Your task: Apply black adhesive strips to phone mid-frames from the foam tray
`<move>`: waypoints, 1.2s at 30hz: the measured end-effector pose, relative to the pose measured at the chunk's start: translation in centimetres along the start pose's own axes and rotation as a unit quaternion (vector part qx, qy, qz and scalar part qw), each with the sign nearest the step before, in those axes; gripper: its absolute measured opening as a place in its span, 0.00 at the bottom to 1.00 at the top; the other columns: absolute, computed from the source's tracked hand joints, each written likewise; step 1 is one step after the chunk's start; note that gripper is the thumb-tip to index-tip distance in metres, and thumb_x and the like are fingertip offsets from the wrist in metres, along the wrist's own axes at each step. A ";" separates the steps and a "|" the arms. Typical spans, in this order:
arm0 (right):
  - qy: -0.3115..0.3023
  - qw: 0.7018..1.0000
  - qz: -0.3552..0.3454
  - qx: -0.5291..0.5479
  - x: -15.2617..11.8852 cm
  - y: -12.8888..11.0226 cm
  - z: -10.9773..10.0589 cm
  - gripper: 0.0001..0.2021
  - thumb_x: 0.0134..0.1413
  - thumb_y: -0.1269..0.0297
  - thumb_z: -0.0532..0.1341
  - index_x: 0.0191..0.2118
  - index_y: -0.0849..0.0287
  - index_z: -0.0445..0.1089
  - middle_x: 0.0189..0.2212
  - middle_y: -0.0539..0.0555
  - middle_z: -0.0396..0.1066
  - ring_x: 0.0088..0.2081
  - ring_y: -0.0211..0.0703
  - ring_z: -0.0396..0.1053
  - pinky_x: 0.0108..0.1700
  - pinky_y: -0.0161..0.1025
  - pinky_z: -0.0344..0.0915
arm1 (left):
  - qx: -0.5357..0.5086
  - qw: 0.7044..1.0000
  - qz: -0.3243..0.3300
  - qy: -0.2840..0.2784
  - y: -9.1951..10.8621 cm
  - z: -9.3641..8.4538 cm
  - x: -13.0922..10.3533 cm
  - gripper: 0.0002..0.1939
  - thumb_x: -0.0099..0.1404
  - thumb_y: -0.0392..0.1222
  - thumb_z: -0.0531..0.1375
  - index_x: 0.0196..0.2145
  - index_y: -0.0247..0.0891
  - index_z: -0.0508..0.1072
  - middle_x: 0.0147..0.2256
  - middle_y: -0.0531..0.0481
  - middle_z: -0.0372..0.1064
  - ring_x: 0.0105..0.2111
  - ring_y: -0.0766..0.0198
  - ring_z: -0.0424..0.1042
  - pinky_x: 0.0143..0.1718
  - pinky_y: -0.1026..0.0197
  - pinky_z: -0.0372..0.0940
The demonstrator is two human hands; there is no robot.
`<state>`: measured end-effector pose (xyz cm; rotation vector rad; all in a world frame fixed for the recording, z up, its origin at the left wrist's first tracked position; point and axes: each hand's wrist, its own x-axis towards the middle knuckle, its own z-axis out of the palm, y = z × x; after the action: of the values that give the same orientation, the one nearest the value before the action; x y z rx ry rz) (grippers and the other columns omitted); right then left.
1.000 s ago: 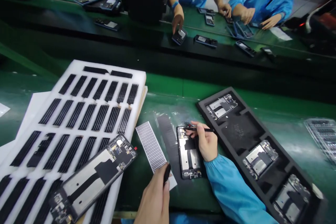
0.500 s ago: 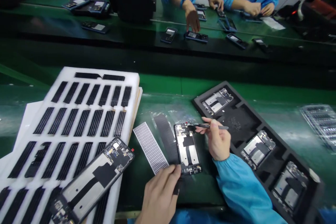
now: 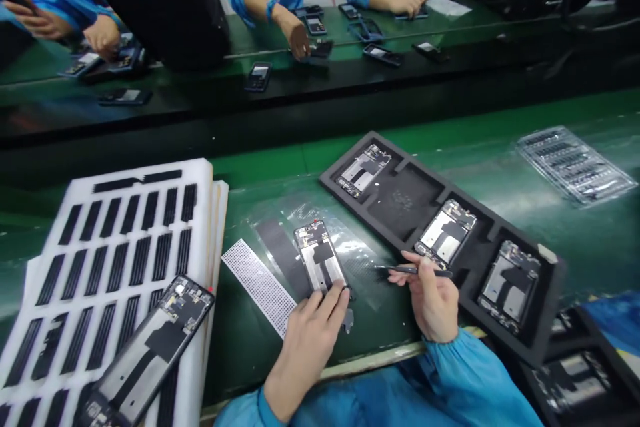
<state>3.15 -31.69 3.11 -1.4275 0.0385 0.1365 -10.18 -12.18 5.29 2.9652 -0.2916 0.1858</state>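
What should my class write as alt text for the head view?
A person's left hand rests on an opened smartphone; the right hand holds tweezers. A white foam tray of black strips lies left, a black foam tray holding three more phones right.

Open-backed phone (image 3: 319, 255), flat, slightly slanted

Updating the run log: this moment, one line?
left hand: at lower end of opened phone; right hand: holding slim tool near black tray
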 end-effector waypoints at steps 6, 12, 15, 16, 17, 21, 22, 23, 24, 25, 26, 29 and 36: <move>-0.008 1.000 0.001 0.001 0.0 0.8 -0.4 0.23 0.64 0.45 0.63 0.34 0.63 0.81 0.30 0.61 0.79 0.27 0.47 0.77 0.28 0.39 0.70 | -0.064 0.997 -0.030 0.013 -0.4 -0.2 0.0 0.32 0.59 0.20 0.48 0.58 0.35 0.70 0.55 0.37 0.71 0.47 0.55 0.74 0.39 0.55 0.77; -0.024 1.000 0.015 0.005 -0.3 1.2 -1.0 0.21 0.68 0.49 0.60 0.39 0.63 0.81 0.38 0.63 0.80 0.29 0.47 0.76 0.30 0.42 0.70 | -0.161 0.985 -0.039 0.042 -1.2 0.6 -1.5 0.37 0.55 0.19 0.49 0.61 0.36 0.68 0.55 0.40 0.72 0.50 0.56 0.71 0.49 0.54 0.74; -0.033 0.999 0.019 0.006 -0.3 1.3 -1.1 0.21 0.69 0.49 0.58 0.43 0.63 0.80 0.33 0.61 0.80 0.29 0.48 0.76 0.30 0.43 0.70 | -0.168 0.984 -0.039 0.044 -1.3 0.9 -1.7 0.40 0.54 0.18 0.48 0.63 0.36 0.67 0.56 0.41 0.71 0.52 0.56 0.70 0.52 0.52 0.72; -0.037 0.999 0.021 0.008 -0.3 1.4 -1.1 0.21 0.70 0.50 0.58 0.44 0.63 0.80 0.32 0.60 0.80 0.30 0.48 0.76 0.31 0.42 0.70 | -0.165 0.985 -0.038 0.040 -1.3 0.8 -1.6 0.41 0.53 0.18 0.48 0.63 0.36 0.66 0.56 0.41 0.71 0.51 0.56 0.70 0.51 0.53 0.73; -0.041 0.999 0.024 0.011 -0.3 1.4 -1.1 0.21 0.70 0.50 0.58 0.45 0.63 0.79 0.31 0.60 0.80 0.30 0.48 0.76 0.31 0.42 0.70 | -0.156 0.987 -0.034 0.033 -1.3 0.7 -1.5 0.40 0.53 0.18 0.48 0.63 0.35 0.67 0.56 0.40 0.72 0.50 0.56 0.71 0.49 0.54 0.73; -0.046 0.998 0.023 0.023 -0.3 1.6 -1.1 0.19 0.71 0.52 0.57 0.45 0.62 0.79 0.32 0.59 0.80 0.30 0.46 0.76 0.32 0.41 0.69 | -0.100 0.995 -0.030 -0.011 -1.0 -0.8 -0.3 0.36 0.55 0.20 0.50 0.60 0.35 0.71 0.57 0.37 0.71 0.45 0.54 0.74 0.40 0.54 0.75; -0.048 0.998 0.021 0.023 -0.3 1.5 -1.1 0.19 0.72 0.53 0.57 0.45 0.62 0.79 0.32 0.59 0.80 0.30 0.46 0.76 0.32 0.41 0.69 | -0.100 0.994 -0.042 -0.033 -1.0 -1.2 0.1 0.35 0.54 0.20 0.51 0.58 0.36 0.72 0.59 0.36 0.68 0.45 0.53 0.75 0.39 0.54 0.76; -0.049 0.998 0.019 0.023 -0.3 1.5 -1.2 0.19 0.72 0.53 0.57 0.45 0.62 0.79 0.32 0.58 0.80 0.30 0.46 0.76 0.32 0.41 0.69 | -0.108 0.991 -0.062 -0.057 -1.0 -1.6 0.4 0.35 0.53 0.21 0.51 0.56 0.38 0.74 0.62 0.36 0.64 0.44 0.54 0.76 0.38 0.54 0.76; -0.049 0.998 0.017 0.021 -0.3 1.5 -1.2 0.19 0.72 0.52 0.57 0.45 0.62 0.79 0.32 0.58 0.80 0.30 0.46 0.75 0.32 0.40 0.69 | -0.118 0.986 -0.085 -0.083 -1.0 -2.0 0.8 0.34 0.52 0.21 0.51 0.54 0.40 0.76 0.66 0.37 0.60 0.42 0.56 0.77 0.36 0.55 0.76; -0.050 0.998 0.017 0.018 -0.4 1.4 -1.2 0.19 0.72 0.52 0.57 0.45 0.62 0.79 0.31 0.58 0.80 0.30 0.46 0.75 0.32 0.41 0.69 | -0.124 0.981 -0.106 -0.108 -1.1 -2.2 1.1 0.34 0.52 0.21 0.51 0.52 0.43 0.77 0.68 0.39 0.55 0.37 0.60 0.77 0.33 0.57 0.75; -0.050 0.999 0.016 0.013 -0.4 1.4 -1.2 0.20 0.72 0.52 0.57 0.44 0.62 0.79 0.31 0.59 0.80 0.30 0.46 0.76 0.32 0.41 0.69 | -0.123 0.976 -0.124 -0.126 -1.1 -2.4 1.4 0.35 0.52 0.21 0.51 0.51 0.46 0.78 0.70 0.42 0.51 0.32 0.64 0.77 0.30 0.60 0.74; -0.050 0.999 0.020 -0.003 -0.4 1.3 -1.3 0.22 0.71 0.50 0.56 0.40 0.63 0.80 0.31 0.60 0.79 0.29 0.47 0.75 0.31 0.42 0.69 | -0.063 0.973 -0.169 -0.142 -1.0 -2.3 1.6 0.40 0.57 0.20 0.52 0.59 0.55 0.72 0.72 0.43 0.47 0.21 0.71 0.72 0.21 0.64 0.69; -0.049 0.999 0.018 0.003 -0.5 1.2 -1.3 0.22 0.70 0.49 0.58 0.41 0.63 0.80 0.30 0.60 0.79 0.29 0.49 0.76 0.31 0.44 0.70 | 0.048 0.943 -0.320 -0.074 1.0 -2.0 0.9 0.33 0.71 0.46 0.60 0.70 0.41 0.58 0.67 0.33 0.57 0.22 0.64 0.76 0.17 0.62 0.68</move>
<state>2.59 -32.82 1.85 -1.4135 -0.0165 0.2356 -9.67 -12.97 7.50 2.9852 0.6805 -0.1060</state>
